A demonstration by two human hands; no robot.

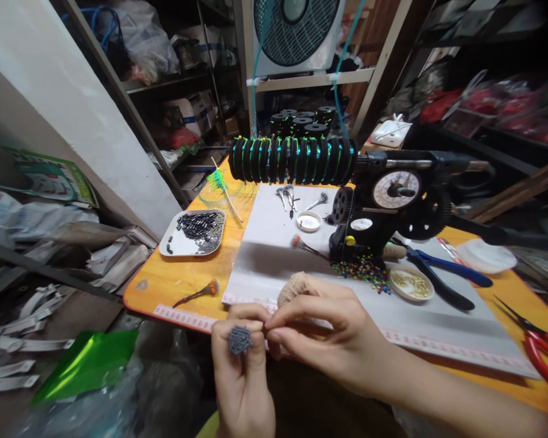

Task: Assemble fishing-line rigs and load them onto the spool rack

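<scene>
Crowded backdrop: shelves [103, 61] and a box fan [296, 33] behind an orange counter [164, 277].
White board [265, 231]: laid on the counter, perhaps so small parts show up.
Left hand [244, 374]: grip clamped on a grey strand bundle [240, 339], tips towards the camera, seemingly to keep the strands together.
Right hand [329, 334]: thumb and forefinger together just beside the bundle; anything pinched between, I cannot tell.
Tray [182, 248]: its raised rim presumably contains loose black tubes [196, 225].
Dial winder [396, 190]: stands beyond the hands, black rings [292, 161] lined along its shaft.
Pliers [456, 267]: lie right, likely for right-hand reach.
</scene>
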